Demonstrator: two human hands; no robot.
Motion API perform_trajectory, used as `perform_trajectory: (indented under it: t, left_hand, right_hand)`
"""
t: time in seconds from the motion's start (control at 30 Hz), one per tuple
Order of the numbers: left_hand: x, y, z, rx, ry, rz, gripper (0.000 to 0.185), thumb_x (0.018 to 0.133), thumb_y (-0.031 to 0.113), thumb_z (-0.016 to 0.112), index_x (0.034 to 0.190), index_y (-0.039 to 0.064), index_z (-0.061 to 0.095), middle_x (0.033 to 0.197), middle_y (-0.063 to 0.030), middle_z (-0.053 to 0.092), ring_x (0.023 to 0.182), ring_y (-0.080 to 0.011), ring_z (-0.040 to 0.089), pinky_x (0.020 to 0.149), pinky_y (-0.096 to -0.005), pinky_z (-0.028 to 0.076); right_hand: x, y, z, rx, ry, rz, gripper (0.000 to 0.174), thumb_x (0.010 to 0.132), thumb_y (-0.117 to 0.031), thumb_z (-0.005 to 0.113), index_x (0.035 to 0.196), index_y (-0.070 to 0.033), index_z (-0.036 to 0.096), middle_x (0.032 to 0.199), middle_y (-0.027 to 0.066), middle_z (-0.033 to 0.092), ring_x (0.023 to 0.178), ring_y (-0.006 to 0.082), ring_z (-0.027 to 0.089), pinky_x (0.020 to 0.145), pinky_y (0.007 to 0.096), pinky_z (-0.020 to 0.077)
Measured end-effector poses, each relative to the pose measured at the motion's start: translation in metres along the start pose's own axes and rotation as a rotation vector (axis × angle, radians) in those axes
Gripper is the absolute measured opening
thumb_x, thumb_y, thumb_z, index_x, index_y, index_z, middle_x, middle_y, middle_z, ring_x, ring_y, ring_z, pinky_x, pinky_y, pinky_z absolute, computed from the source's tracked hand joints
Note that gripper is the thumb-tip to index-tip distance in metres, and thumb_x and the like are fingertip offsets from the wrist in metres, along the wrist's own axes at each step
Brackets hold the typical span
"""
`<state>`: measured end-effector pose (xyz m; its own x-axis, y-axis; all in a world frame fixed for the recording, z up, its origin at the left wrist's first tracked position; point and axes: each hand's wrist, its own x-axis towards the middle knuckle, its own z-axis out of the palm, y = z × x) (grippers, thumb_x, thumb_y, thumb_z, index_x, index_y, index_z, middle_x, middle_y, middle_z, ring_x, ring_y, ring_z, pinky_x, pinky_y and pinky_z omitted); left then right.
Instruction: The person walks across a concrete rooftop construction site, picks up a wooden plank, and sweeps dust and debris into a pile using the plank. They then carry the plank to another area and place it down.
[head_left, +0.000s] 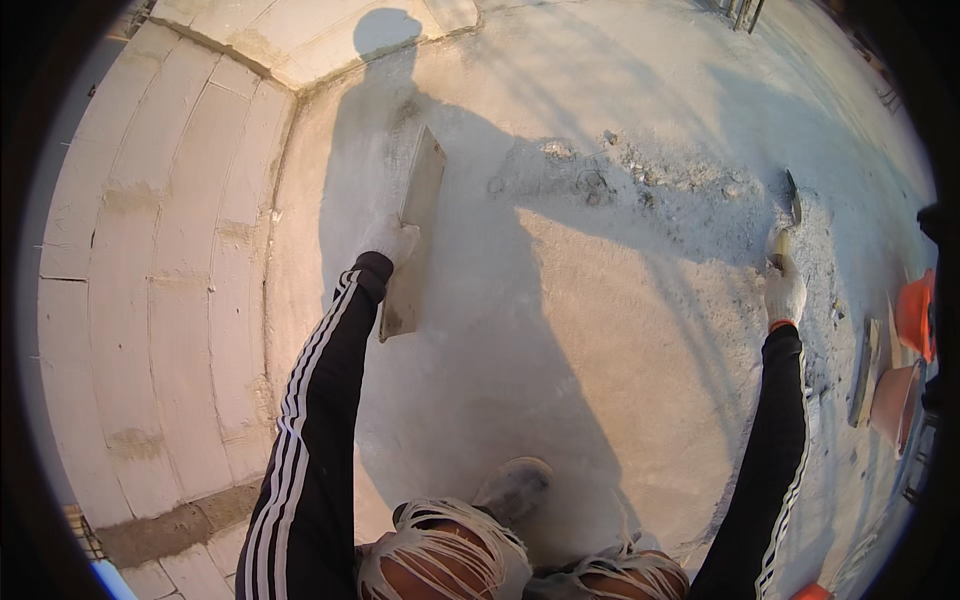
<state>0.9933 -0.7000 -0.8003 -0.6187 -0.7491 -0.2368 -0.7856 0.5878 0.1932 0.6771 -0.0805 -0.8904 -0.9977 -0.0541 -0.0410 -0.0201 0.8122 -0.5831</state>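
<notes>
My left hand (391, 238), in a whitish work glove, grips a long flat plastering board or float (424, 217) left of the middle. The board's long side runs away from me, over the grey concrete floor (480, 360). On the right my right hand (785, 295), also gloved, holds the handle of a trowel (793, 199); its dark blade points away from me. Beside the trowel lies a strip of rough mortar crumbs and rubble (660, 176). Whether either tool touches the floor I cannot tell.
A wall of pale blocks (180, 285) stands along the left and meets another block wall (315, 37) at the far corner. Two orange-red tubs (913, 315) and a wooden board (865, 373) are at the right. My knees and a dusty shoe (517, 486) are below.
</notes>
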Motion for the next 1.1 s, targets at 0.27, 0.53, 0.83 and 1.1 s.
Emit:
perform_trajectory:
  t: [0.27,0.53,0.83,1.1]
  left_hand:
    - [0.066,0.087,0.007,0.221,0.035,0.115,0.041,0.086,0.030,0.063,0.114,0.003,0.076,0.110,-0.0256,0.074,0.106,-0.0416,0.072,0.094,-0.0491,0.057]
    - [0.013,0.258,0.043,0.173,-0.022,0.308,0.038,0.091,0.035,0.064,0.111,0.006,0.079,0.115,-0.0230,0.074,0.112,-0.0401,0.071,0.096,-0.0489,0.057]
    - [-0.144,0.417,0.099,0.108,-0.229,0.598,0.028,0.091,0.025,0.069,0.113,0.011,0.080,0.115,-0.0171,0.077,0.110,-0.0343,0.074,0.091,-0.0453,0.060]
    - [-0.325,0.489,0.138,-0.005,-0.536,0.858,0.036,0.088,0.026,0.068,0.118,0.007,0.077,0.117,-0.0198,0.075,0.111,-0.0370,0.073,0.097,-0.0461,0.058]
  right_hand:
    - [-0.204,0.014,-0.096,1.341,-0.205,0.386,0.047,0.097,-0.013,0.073,0.136,-0.010,0.048,0.120,0.0163,0.064,0.091,0.0208,0.067,0.079,0.0323,0.0545]
    - [-0.391,0.007,-0.131,1.330,-0.217,0.570,0.062,0.088,-0.018,0.083,0.139,-0.011,0.049,0.121,0.0183,0.065,0.090,0.0229,0.069,0.080,0.0367,0.0574]
    - [-0.498,0.020,-0.152,1.457,-0.170,0.617,0.061,0.088,-0.013,0.079,0.139,-0.005,0.047,0.126,0.0211,0.062,0.104,0.0273,0.066,0.089,0.0415,0.0569]
    - [-0.538,0.015,-0.150,1.505,-0.101,0.571,0.061,0.085,-0.015,0.081,0.136,-0.004,0.048,0.125,0.0215,0.062,0.103,0.0274,0.065,0.087,0.0415,0.0563]
